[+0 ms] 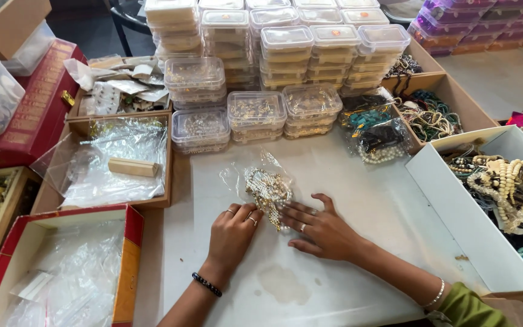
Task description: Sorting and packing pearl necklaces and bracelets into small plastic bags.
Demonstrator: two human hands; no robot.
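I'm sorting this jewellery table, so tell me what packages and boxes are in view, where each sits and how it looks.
Clear plastic bag of beaded jewellery: table centre, under the left hand and right hand.
Clear lidded tubs: stacked at the back, rectangular.
Red box: near left, plastic-lined.
White box: right, holding bead necklaces.
Bagged beads: back right.

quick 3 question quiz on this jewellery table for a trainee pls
1. True or false: both hands touch the jewellery piece.
2. What lies under that piece? A) clear plastic bag B) red box C) wooden block
3. On which side of the table is the white box of bead necklaces?

Key:
1. True: left hand and right hand flank it, fingertips on it.
2. A, the clear plastic bag.
3. The person's right.
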